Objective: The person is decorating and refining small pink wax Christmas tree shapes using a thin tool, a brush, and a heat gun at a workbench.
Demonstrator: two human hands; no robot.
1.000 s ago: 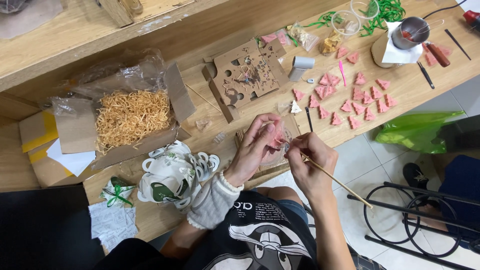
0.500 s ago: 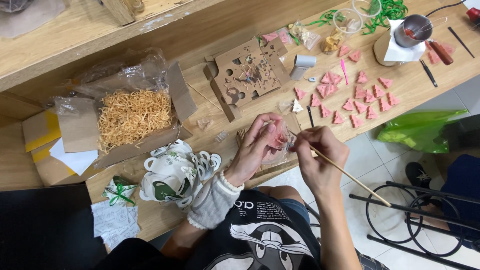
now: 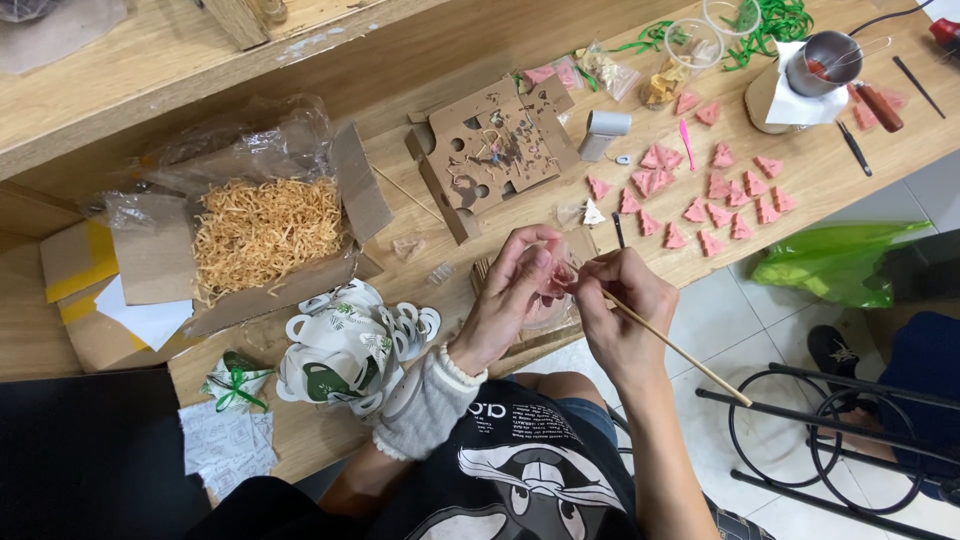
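The left hand [image 3: 515,290] is curled around a small pink piece [image 3: 553,278], with the fingers closed on it so it stays put just above the near edge of the wooden table [image 3: 330,440]. The right hand [image 3: 615,300] sits right beside it, pinching a thin wooden stick [image 3: 675,350] tight, like you hold a pencil. The tip of the stick points at the pink piece and touches it or nearly does, while the long end sticks out to the right and down, off the table. The two hands are close together, which looks like it makes careful poking easier. I cannot tell the exact shape of the pink piece, because the fingers hide most of it. Farther away on the right, many pink triangle pieces [image 3: 715,195] lie spread out flat and apart, perhaps so they do not stick to each other. On the left sits an open cardboard box [image 3: 150,260] full of shredded straw-coloured paper [image 3: 265,230], within easy reach. Near the left wrist is a pile of white paper cut-outs with green leaves [image 3: 345,350]. A cardboard sheet with holes [image 3: 495,150] lies at the far middle. A small metal pot [image 3: 825,62] stands far right, well away from the hands.
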